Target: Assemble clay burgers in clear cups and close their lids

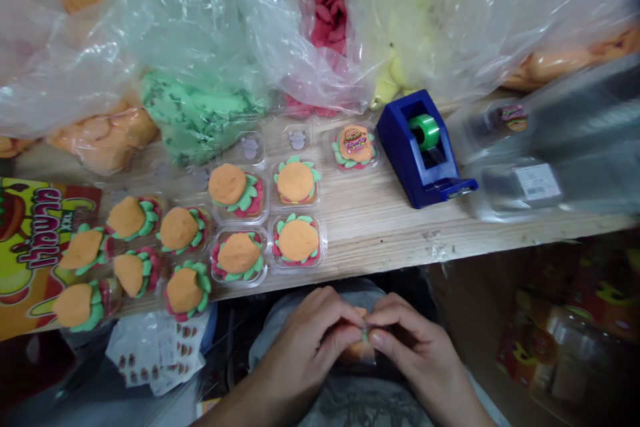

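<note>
My left hand (313, 333) and my right hand (413, 340) meet over my lap, just below the table's front edge. Both pinch a small clear plastic pack (361, 347) with something orange inside; fingers of both hands are closed on it. On the wooden table (380, 227) above them lie several clear cups holding burger-shaped gummies (299, 240) with orange tops, green leaves and red bases. One sealed cup with a printed label (355, 145) sits further back.
A blue tape dispenser (423, 150) with a green roll stands right of the cups. Big clear bags of orange, green (200, 113), red and yellow candy pieces line the back. A printed display box (30, 240) lies left. Sticker sheets (157, 347) rest near my left knee. Clear plastic packaging (545, 153) lies right.
</note>
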The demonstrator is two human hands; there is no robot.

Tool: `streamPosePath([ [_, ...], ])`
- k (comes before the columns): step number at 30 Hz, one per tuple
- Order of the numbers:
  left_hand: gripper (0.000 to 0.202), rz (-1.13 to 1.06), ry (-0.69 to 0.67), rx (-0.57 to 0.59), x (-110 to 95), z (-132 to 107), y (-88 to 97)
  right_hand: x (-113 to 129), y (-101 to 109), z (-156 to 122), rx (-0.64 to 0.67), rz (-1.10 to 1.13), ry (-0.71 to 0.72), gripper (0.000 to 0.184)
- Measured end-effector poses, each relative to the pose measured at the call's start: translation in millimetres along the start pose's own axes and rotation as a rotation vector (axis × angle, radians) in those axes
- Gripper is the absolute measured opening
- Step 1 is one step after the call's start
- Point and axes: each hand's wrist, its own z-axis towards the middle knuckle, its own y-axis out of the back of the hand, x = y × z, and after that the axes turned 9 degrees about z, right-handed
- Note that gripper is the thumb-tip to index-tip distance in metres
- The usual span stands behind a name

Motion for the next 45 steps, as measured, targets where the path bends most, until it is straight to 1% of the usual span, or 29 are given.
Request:
streamPosePath([
  [2,0.011,0.001,0.077,-0.041,2,-1,-3.3,0,1,1,-0.026,0.032,-0.025,0.010],
  [4,0.010,-0.021,0.103,-0.086,4,-4,-4.7,-1,2,1,-0.069,0.081,-0.023,0.010],
  [7,0.022,-0.155,0.089,-0.115,4,-10,-5.4,-4,2,1,-0.156,0.245,-0.031,0.010],
  [9,0.020,-0.266,0.129,-0.144,2,-12,-4.5,-6,2,0,-0.206,0.383,-0.052,0.011],
  [11,0.017,-0.305,0.161,-0.164,-1,-13,-0.6,-8,2,-2,-0.220,0.434,-0.056,0.012],
  [13,0.017,-0.266,0.154,-0.129,-6,-11,7.3,-9,4,-4,-0.183,0.349,-0.033,0.010],
  [15,0.018,-0.200,0.124,-0.063,-11,-8,17.7,-12,8,-7,-0.104,0.196,0.015,0.006],
  [17,0.019,-0.124,0.069,-0.007,-15,-7,27.5,-16,11,-10,-0.027,0.073,0.071,0.009],
  [18,0.020,-0.085,0.039,0.013,-17,-7,31.1,-19,12,-11,-0.005,0.040,0.100,0.010],
  [20,0.023,-0.015,-0.016,0.049,-19,-7,34.5,-27,12,-14,-0.001,0.024,0.145,0.010],
  [23,0.026,0.056,-0.046,0.066,-16,-9,32.2,-39,10,-18,-0.010,0.039,0.162,0.010],
  [26,0.026,0.091,-0.044,0.068,-10,-11,27.9,-44,9,-21,0.018,0.027,0.149,0.011],
  [29,0.025,0.121,-0.050,0.098,-9,-9,24.8,-40,10,-19,0.035,-0.017,0.100,0.008],
  [32,0.021,0.169,-0.067,0.144,-15,-5,18.2,-31,12,-13,0.116,-0.092,0.099,0.014],
  [34,0.014,0.196,-0.061,0.113,-17,-2,11.4,-29,15,-10,0.178,-0.117,0.094,0.015],
  [36,0.007,0.198,-0.056,0.036,-12,-3,4.8,-30,19,-10,0.184,-0.105,0.066,0.012],
  [39,0.011,0.115,-0.026,-0.052,5,-11,-1.9,-38,24,-13,0.151,-0.065,0.097,0.012],
  [41,0.009,-0.005,0.052,-0.084,15,-20,-4.9,-44,25,-14,0.123,-0.049,0.134,0.012],
  [43,0.010,-0.094,0.118,-0.129,20,-26,-7.4,-47,24,-13,0.087,-0.039,0.145,0.011],
  [45,0.013,-0.103,0.116,-0.157,19,-27,-8.3,-47,23,-12,0.059,-0.035,0.139,0.010],
])
